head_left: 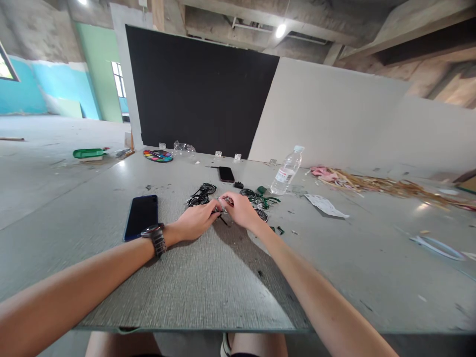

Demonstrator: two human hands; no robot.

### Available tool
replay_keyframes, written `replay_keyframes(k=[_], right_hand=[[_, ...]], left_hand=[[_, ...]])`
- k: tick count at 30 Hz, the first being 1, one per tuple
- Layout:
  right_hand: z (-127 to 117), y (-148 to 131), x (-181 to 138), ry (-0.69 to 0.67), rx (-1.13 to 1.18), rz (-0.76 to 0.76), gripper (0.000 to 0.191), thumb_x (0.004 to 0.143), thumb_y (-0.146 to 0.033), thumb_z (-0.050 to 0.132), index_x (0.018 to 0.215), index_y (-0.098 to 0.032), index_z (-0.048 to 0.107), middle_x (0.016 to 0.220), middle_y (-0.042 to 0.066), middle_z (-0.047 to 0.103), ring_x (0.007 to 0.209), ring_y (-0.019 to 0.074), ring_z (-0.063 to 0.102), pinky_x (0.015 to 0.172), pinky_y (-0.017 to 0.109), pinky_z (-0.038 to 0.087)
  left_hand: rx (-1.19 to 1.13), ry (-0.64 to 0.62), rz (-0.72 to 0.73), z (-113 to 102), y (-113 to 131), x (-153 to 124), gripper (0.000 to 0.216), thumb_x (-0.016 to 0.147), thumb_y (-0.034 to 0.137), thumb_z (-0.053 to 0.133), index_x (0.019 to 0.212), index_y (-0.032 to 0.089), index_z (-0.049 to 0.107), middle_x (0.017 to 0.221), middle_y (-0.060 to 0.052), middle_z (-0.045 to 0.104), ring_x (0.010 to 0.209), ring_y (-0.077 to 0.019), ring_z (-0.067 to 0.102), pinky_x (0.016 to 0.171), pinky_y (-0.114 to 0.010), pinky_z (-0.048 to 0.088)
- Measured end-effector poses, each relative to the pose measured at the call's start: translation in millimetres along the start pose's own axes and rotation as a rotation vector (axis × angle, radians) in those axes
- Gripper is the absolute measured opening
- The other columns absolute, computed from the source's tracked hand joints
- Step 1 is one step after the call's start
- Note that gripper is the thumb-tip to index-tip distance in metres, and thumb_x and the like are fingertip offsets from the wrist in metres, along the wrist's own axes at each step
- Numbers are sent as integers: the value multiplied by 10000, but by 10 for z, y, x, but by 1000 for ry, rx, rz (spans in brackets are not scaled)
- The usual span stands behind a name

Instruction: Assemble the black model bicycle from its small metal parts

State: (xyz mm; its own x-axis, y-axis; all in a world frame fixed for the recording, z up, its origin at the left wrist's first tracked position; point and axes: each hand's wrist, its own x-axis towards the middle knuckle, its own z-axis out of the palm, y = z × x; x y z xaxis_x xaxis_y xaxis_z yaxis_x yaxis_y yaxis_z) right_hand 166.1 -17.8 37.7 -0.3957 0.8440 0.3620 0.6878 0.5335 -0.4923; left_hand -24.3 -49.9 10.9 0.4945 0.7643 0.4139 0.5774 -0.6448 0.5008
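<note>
My left hand, with a dark watch on its wrist, and my right hand meet at the middle of the grey table. Both have their fingers pinched together on a small metal part between them. A thin dark tool pokes out under my left fingers. Small black wheels lie just beyond my left hand. More wheels and green frame pieces lie beyond my right hand.
A dark phone lies left of my left hand, a second phone farther back. A clear water bottle stands at the right, a paper sheet beside it. A paint palette, straw-like scraps and a black board are behind.
</note>
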Motion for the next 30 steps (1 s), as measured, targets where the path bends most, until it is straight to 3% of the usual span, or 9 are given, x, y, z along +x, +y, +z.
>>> replay_keyframes(k=[5,13,16,19,22,26,30], right_hand=[[-35,-70,-7,10,81,-32,527,1016,-559,327,937,-173,677,846,65,699,760,193,623,675,274,400],[-100,-108,-21,-115,118,-58,591,992,-640,296,879,-179,647,727,29,620,642,166,534,618,275,355],[-270,-137,-21,-180,114,-50,523,963,-643,390,976,-181,636,751,17,584,650,157,494,605,271,338],[-388,-175,-33,-410,105,-74,427,765,-605,719,898,-201,683,733,-11,574,640,143,497,585,257,341],[-363,-201,-45,-643,81,-74,363,605,-490,864,775,-206,712,692,-19,619,612,141,537,552,254,347],[-261,-221,-61,-746,72,-57,244,678,-433,818,744,-221,716,679,-22,673,608,141,571,561,254,378],[-233,-240,-85,-677,53,-54,121,758,-348,740,759,-231,708,719,-14,699,624,147,586,563,259,385]], left_hand=[[-157,97,-70,-49,4,28,192,1025,298,324,1069,204,486,806,-17,650,698,-176,615,663,-299,468],[-293,137,-135,-61,15,41,177,1007,307,367,1019,198,506,727,28,572,539,-114,494,551,-242,406],[-313,147,-161,-45,0,43,187,1006,306,356,1025,201,510,689,40,547,522,-113,479,543,-240,397],[-325,154,-183,-43,-1,49,177,997,311,376,1013,203,514,660,50,527,513,-112,471,538,-238,387],[-337,159,-200,-52,17,52,168,988,309,390,1004,199,517,654,50,525,512,-114,468,528,-236,381],[-357,159,-206,-62,33,49,171,980,314,405,1018,197,525,681,37,554,533,-118,494,523,-232,386],[-369,166,-202,-64,22,47,184,983,309,397,1050,199,530,728,28,578,534,-110,502,526,-229,397]])
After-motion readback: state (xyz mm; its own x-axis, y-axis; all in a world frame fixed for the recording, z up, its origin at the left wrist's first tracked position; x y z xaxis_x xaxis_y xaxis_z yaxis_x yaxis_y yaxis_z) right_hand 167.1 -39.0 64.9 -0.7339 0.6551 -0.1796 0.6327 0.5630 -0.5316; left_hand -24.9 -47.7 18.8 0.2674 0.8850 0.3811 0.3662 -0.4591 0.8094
